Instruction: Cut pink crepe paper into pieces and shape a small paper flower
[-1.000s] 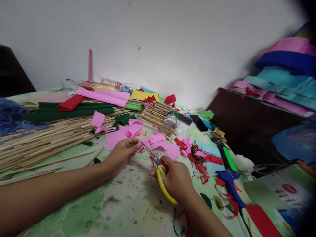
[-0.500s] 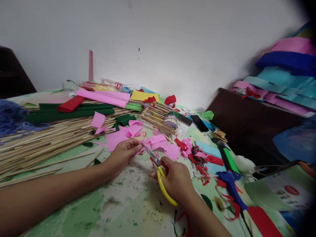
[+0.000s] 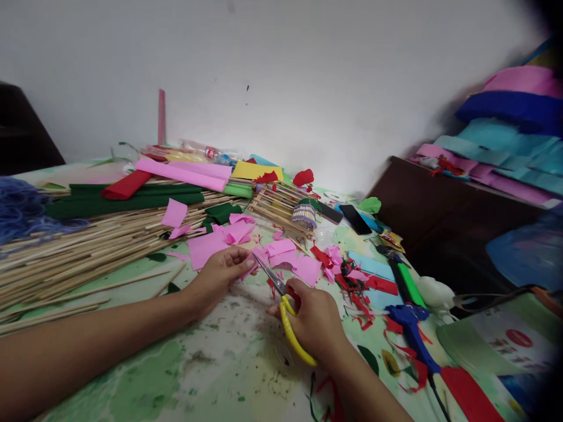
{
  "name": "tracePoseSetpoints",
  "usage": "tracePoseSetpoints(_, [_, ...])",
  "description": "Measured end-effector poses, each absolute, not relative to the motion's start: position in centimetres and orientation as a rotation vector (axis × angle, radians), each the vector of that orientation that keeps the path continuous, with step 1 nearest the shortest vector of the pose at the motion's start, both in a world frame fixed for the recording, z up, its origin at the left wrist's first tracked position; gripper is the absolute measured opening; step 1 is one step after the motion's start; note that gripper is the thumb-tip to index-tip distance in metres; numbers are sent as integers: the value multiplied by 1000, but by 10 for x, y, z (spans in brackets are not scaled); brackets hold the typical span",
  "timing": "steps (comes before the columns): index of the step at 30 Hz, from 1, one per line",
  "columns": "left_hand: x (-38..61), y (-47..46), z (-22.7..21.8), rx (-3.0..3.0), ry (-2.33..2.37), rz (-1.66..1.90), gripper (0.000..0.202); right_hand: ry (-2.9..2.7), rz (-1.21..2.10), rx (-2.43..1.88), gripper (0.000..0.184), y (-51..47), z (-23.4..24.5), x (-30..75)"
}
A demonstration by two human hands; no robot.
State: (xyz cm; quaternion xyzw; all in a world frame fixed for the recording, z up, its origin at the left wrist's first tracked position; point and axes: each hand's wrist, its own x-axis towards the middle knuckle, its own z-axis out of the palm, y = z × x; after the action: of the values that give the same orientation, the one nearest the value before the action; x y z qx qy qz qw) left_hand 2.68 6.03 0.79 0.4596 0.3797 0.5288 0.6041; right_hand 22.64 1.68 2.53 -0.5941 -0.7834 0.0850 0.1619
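Observation:
My left hand (image 3: 225, 271) pinches a small piece of pink paper (image 3: 250, 265) between thumb and fingers, partly hidden by them. My right hand (image 3: 314, 313) is closed round the yellow handles of a pair of scissors (image 3: 288, 328). Their metal blades point up and left, the tips right beside the pink piece at my left fingertips. Whether the blades touch the paper I cannot tell. Behind both hands lie more pink paper scraps (image 3: 281, 253) and a larger pink sheet (image 3: 204, 249).
Long thin wooden sticks (image 3: 88, 246) cover the left side, below green paper rolls (image 3: 127, 204). A small stick frame (image 3: 277, 208) stands at the back, near a black phone (image 3: 355, 220). At right lie a blue glue gun (image 3: 413, 334), red shreds (image 3: 363, 305) and a red strip (image 3: 470, 392).
The scissor tips have shifted very slightly at the pink piece. My left fingers have moved a touch; everything else stays where it was.

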Motion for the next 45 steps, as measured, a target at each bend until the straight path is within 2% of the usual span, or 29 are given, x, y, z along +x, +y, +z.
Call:
tracePoseSetpoints(9, [24,66,-3,990,861,1334,18,-2230,283,-1689,36,16,27,225])
tracePoseSetpoints(16, [25,63,-1,1034,851,1294,16,-2231,318,-1681,32,16,29,224])
tracePoseSetpoints(29, [26,62,4,1013,839,1277,14,-2233,283,-1711,38,16,26,224])
tracePoseSetpoints(45, [27,59,10,939,817,1294,14,-2258,189,-1714,30,15,26,225])
